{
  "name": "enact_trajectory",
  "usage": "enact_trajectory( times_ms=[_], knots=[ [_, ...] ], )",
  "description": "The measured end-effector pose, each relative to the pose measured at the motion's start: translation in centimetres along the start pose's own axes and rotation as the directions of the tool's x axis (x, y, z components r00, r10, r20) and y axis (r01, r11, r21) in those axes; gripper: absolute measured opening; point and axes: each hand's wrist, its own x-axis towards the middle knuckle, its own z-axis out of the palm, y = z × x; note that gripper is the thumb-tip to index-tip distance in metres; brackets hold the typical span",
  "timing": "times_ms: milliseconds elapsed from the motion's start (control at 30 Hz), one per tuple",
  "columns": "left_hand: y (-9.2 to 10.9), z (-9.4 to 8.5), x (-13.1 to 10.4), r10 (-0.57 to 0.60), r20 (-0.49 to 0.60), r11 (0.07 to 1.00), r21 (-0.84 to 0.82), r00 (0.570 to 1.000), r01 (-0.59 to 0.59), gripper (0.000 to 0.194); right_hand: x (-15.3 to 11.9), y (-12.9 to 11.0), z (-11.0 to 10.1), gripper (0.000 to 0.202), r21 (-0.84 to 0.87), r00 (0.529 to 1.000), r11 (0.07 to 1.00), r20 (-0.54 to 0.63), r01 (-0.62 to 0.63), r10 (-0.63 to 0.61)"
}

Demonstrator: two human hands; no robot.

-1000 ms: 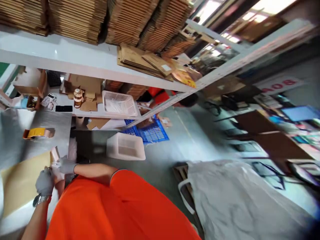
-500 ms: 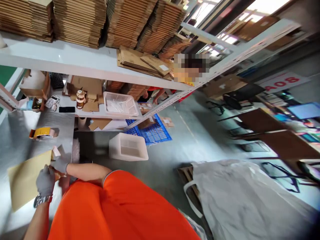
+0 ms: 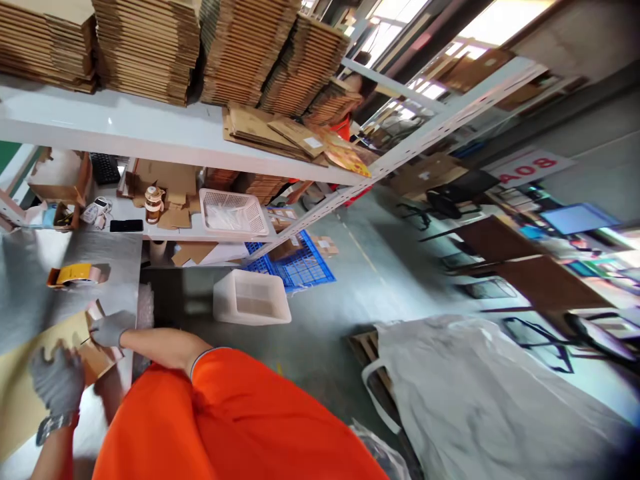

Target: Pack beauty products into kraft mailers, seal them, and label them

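Observation:
My left hand point(image 3: 56, 381), in a grey glove with a watch at the wrist, lies over a flat tan cardboard piece point(image 3: 23, 393) on the steel table point(image 3: 100, 253) at the lower left and grips it. My right hand point(image 3: 111, 328), also gloved, pinches the folded flap at that piece's upper corner. My orange shirt point(image 3: 235, 420) fills the bottom middle and hides part of the table edge. The left hand is blurred.
A yellow tape dispenser point(image 3: 74, 274) sits on the table beyond my hands. Flat cartons point(image 3: 150, 47) are stacked on the white shelf point(image 3: 150, 137). A white basket point(image 3: 233, 212), a white bin point(image 3: 253, 298), a blue crate point(image 3: 303, 267) and a grey sack point(image 3: 475, 393) lie to the right.
My left hand has slid down and left along the cardboard. The cardboard has tipped lower, and my right hand has stayed at its flap. The view has shifted slightly.

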Motion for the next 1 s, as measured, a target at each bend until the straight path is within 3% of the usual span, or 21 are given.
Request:
enact_trajectory(
  times_ms=[67,167,233,300,400,567,700,767,833,900,933,1000],
  knots=[
    [-0.7,1.6,-0.1,0.103,0.005,0.994,0.041,0.995,-0.103,0.063,-0.9,2.5,-0.1,0.017,-0.047,0.999,0.999,0.044,0.002,0.000],
    [-0.5,3.1,-1.0,0.163,0.173,0.974,0.130,0.971,-0.186,0.063,-3.6,5.7,0.5,0.025,-0.187,0.977,0.966,0.151,0.178,-0.151],
    [0.2,3.1,-1.5,0.095,0.292,0.972,0.180,0.952,-0.152,0.067,-5.2,7.1,1.2,0.033,-0.328,0.953,0.904,0.215,0.275,-0.212],
    [0.6,2.8,-1.3,0.013,0.409,0.974,0.202,0.913,-0.104,0.074,-5.7,7.9,2.0,0.035,-0.324,0.939,0.898,0.270,0.297,-0.213],
    [0.0,2.9,-0.2,-0.014,0.478,0.982,0.170,0.878,-0.077,0.085,-4.4,8.5,3.0,0.022,-0.288,0.923,0.905,0.320,0.312,-0.216],
    [-1.4,4.1,-0.2,-0.038,0.510,0.987,0.153,0.859,-0.047,0.091,-2.8,8.9,3.3,0.026,-0.235,0.937,0.936,0.296,0.260,-0.186],
    [-1.6,4.6,-0.4,-0.023,0.515,0.988,0.145,0.857,-0.061,0.094,-2.7,9.4,1.9,0.025,-0.140,0.970,0.972,0.183,0.188,-0.161],
    [-1.5,4.4,-0.3,-0.029,0.519,0.986,0.154,0.854,-0.060,0.094,-2.4,9.9,-0.2,0.026,-0.078,0.986,0.985,0.078,0.151,-0.145],
    [-1.4,4.1,-0.1,-0.033,0.529,0.985,0.159,0.848,-0.061,0.095,-1.7,10.9,-4.2,0.024,-0.027,0.992,0.993,-0.041,0.116,-0.117],
    [-1.3,3.7,-0.3,-0.033,0.541,0.984,0.164,0.840,-0.066,0.098,-0.8,12.0,-10.2,0.021,0.115,0.975,0.990,-0.215,0.088,-0.061],
    [-1.2,3.5,-0.4,-0.034,0.541,0.983,0.171,0.840,-0.071,0.100,-0.5,12.6,-13.9,0.019,0.258,0.941,0.961,-0.339,0.094,-0.001],
    [-1.1,3.4,-0.7,-0.031,0.531,0.976,0.200,0.847,-0.090,0.100,-0.4,13.8,-22.3,0.022,0.444,0.824,0.881,-0.553,0.164,0.125]
  ],
)
